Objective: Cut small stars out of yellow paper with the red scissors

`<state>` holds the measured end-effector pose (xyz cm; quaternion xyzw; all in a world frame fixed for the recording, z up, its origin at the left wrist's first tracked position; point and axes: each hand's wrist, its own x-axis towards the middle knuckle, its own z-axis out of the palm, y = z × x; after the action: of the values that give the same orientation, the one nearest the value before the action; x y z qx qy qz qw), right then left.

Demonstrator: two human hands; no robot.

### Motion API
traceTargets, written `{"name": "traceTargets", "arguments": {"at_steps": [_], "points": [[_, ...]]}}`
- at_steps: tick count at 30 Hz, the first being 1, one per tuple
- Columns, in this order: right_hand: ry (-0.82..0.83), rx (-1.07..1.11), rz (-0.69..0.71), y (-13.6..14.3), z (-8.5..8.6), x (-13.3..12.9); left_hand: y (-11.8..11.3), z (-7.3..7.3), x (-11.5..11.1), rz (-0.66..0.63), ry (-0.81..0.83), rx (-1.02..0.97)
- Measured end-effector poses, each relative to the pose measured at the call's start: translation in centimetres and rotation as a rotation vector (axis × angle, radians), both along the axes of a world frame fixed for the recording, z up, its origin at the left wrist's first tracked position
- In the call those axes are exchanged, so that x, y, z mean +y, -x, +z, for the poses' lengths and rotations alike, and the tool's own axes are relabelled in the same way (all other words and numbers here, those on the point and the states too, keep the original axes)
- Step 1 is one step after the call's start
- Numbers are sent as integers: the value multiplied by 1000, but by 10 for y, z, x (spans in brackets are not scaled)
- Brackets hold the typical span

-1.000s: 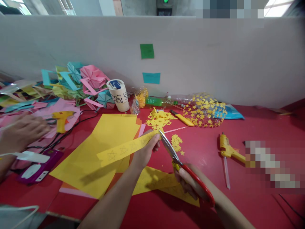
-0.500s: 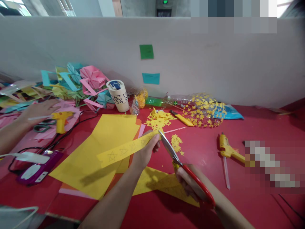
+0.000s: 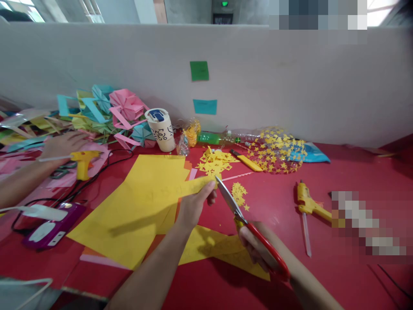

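My left hand [image 3: 196, 201] pinches a yellow paper strip [image 3: 190, 186] near its right end; the strip blends into the yellow sheets behind it. In my right hand [image 3: 253, 243] are scissors [image 3: 264, 243] with red and yellow handles, their blade tips meeting the end of the strip. Just right of the blades lies a small heap of cut yellow stars [image 3: 238, 193]. Beyond my left hand sits a pile of yellow paper scraps [image 3: 215, 160]. Under my forearms rest more yellow strips [image 3: 206, 245], and to the left are large yellow sheets [image 3: 129, 206].
A co-worker's hand [image 3: 64, 146] reaches over pink paper at the left, by a yellow glue gun [image 3: 83, 163] and a purple power strip [image 3: 53, 226]. Another glue gun [image 3: 305, 200] lies right. Behind stand a paper cup [image 3: 161, 131], a yellow cutter [image 3: 250, 162] and a star-covered balloon [image 3: 277, 150].
The yellow strip has turned in my left hand, so its drawn stars show less clearly. My scissors stay almost in place. The co-worker's hand has shifted slightly right.
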<state>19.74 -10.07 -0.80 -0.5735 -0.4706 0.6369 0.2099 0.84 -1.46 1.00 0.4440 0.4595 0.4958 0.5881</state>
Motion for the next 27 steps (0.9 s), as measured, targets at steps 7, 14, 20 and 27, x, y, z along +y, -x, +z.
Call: {"name": "traceTargets", "arguments": {"at_steps": [7, 14, 20, 27], "points": [[-12, -35, -20, -1, 2, 0, 4, 2, 9, 57, -88, -162], [-102, -54, 61, -10, 8, 0, 15, 4, 16, -30, -125, -79], [-95, -77, 92, -13, 10, 1, 21, 3, 19, -86, -118, -37], [-48, -69, 40, -7, 9, 2, 18, 5, 19, -93, -121, -48]]}}
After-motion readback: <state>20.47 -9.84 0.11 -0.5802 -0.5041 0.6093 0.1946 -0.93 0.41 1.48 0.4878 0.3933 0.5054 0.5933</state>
